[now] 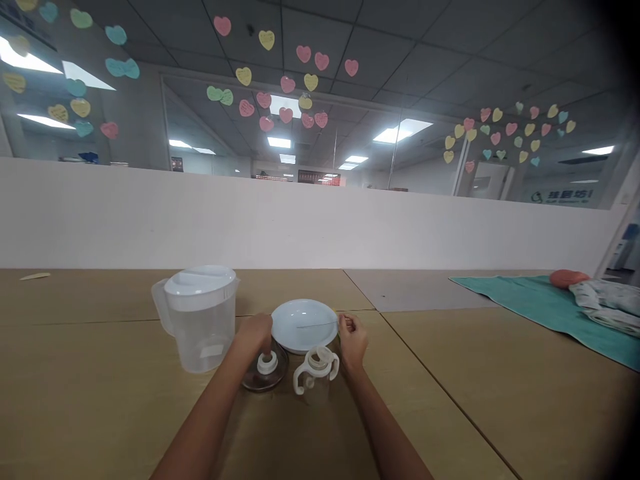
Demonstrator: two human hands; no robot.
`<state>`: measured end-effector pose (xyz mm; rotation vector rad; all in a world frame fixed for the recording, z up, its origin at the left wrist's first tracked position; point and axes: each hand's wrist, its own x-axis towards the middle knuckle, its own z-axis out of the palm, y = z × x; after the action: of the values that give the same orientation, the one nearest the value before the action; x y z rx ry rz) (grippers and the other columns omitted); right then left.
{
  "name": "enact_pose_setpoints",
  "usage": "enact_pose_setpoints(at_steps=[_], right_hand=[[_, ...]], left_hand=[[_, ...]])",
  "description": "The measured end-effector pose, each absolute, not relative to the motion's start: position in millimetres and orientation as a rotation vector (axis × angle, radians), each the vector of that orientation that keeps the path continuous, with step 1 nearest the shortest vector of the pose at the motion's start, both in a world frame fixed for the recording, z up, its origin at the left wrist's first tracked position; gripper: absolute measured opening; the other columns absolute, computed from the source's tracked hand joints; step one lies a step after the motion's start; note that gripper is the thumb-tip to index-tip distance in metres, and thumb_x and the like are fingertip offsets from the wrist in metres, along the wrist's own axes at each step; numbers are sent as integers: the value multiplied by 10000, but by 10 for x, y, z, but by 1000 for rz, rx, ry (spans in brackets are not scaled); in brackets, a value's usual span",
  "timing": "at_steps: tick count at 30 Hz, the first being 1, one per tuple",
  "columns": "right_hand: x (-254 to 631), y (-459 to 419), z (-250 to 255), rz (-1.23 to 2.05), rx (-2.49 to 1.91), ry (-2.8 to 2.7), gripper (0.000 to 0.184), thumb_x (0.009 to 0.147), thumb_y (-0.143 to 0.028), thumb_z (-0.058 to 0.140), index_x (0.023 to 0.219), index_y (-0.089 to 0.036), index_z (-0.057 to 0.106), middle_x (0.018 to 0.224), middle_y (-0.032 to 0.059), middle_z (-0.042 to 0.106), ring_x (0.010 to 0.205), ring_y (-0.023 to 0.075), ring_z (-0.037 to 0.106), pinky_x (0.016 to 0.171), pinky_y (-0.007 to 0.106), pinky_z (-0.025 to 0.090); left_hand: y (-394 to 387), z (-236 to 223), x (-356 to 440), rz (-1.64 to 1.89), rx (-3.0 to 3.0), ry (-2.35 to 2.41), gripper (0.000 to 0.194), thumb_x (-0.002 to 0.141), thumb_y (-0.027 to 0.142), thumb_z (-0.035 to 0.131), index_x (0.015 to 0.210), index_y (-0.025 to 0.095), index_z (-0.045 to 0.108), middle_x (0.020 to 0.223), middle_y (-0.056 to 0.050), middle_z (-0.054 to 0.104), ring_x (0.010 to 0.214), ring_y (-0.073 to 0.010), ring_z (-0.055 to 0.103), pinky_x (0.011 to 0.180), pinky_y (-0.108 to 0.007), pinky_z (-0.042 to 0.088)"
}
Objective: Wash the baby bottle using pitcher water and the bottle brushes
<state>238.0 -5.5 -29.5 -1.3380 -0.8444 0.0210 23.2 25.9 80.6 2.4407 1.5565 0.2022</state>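
Observation:
My right hand (353, 339) is closed in a pinch on one end of a thin rod (317, 325). The rod reaches left over a white bowl (304, 342). My left hand (256, 333) points its fingers down onto a white ring-shaped bottle cap (267, 363), and its fingertips are partly hidden. Under that cap is a dark metal dish (257, 383), left of the bowl's near side. A clear baby bottle (317, 390) with two white handles stands upright between my forearms, in front of the bowl.
Left of the bowl stands a translucent pitcher (203, 337) with a white lid. A flat wooden stick (35, 276) lies far left. At the right, a green cloth (505, 300) carries a folded patterned cloth (607, 303) and a reddish object (569, 278). A low white wall (300, 227) backs the table.

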Motion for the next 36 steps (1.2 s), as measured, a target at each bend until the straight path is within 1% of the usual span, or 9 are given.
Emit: enact_pose_setpoints(at_steps=[7,10,13,15,19,22,24,29,36], right_hand=[[2382,-72,-290,18,-1452,-900,341,743,-464,491,753,-161,648,629,37,635,556,156,542,556,245,377],[2383,-85,-233,57,-1377,-903,341,752,-463,498,747,-153,640,647,39,640,580,151,547,571,242,391],[2382,-110,-139,143,-1235,-959,355,762,-464,507,761,-134,639,688,53,648,630,151,558,601,243,420],[2366,-141,-56,191,-1143,-1026,344,759,-451,528,773,-128,646,733,62,649,677,155,565,611,244,438],[2272,-227,135,382,-928,-1147,287,722,-397,616,869,-154,656,887,75,648,782,170,580,635,257,482],[2202,-278,244,692,-723,-1110,402,674,-382,679,1024,-192,619,959,64,642,823,181,589,631,278,522],[2198,-296,278,877,-620,-1069,468,658,-382,699,1076,-205,587,933,46,644,769,167,598,604,281,536],[2297,-298,272,1053,-463,-1025,363,679,-401,694,953,-192,581,700,-6,622,556,115,575,522,233,510],[2364,-285,237,1064,-368,-873,393,655,-513,674,898,-216,589,693,-18,620,533,99,564,489,202,491]], left_hand=[[222,789,295,-129,2416,1758,168,417,59,741,496,145,620,550,-122,646,674,-304,638,633,-371,478],[161,917,257,-42,2530,1750,194,466,39,704,632,130,661,753,-167,681,814,-324,632,699,-377,467],[52,1078,245,116,2636,1741,186,634,96,600,806,131,665,942,-185,657,939,-301,600,766,-364,440],[-44,1161,293,241,2697,1745,220,739,121,490,898,137,641,984,-173,644,955,-272,592,769,-343,428],[-237,1197,518,554,2826,1580,231,835,195,401,965,157,587,942,-128,654,877,-232,609,724,-304,415],[-327,1129,710,708,2830,1292,232,875,272,368,977,173,551,933,-100,654,843,-212,610,704,-283,405],[-347,1067,807,757,2783,1175,244,890,294,342,972,174,538,906,-92,655,812,-203,612,684,-274,399],[-350,963,930,946,2549,930,209,891,300,348,873,185,521,825,-56,661,753,-177,611,668,-260,412],[-441,966,968,1033,2213,724,192,858,334,419,804,186,530,783,-28,667,748,-153,613,702,-253,445]])
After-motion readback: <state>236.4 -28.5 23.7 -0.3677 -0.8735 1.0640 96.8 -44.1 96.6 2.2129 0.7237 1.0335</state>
